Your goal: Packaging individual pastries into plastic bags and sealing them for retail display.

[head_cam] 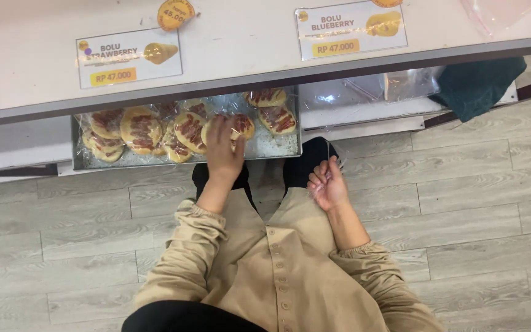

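Metal tray (pixel 271 147) on a low shelf under the white bench (pixel 228 49), holding round, red-streaked buns in clear wrappers; left hand (pixel 224 147) lies over one wrapped bun (pixel 241 126) near the tray's middle, fingers curled on it in a closed grip. Right hand (pixel 327 183) hangs apart over the grey plank floor (pixel 474 184), pinching a clear plastic wrapper (pixel 333 154). Dark green cloth (pixel 480 83) sits on the shelf to the right.

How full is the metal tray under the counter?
Partly full: wrapped pastries crowd the left and back of the metal tray; its right front is bare. The left hand reaches in.
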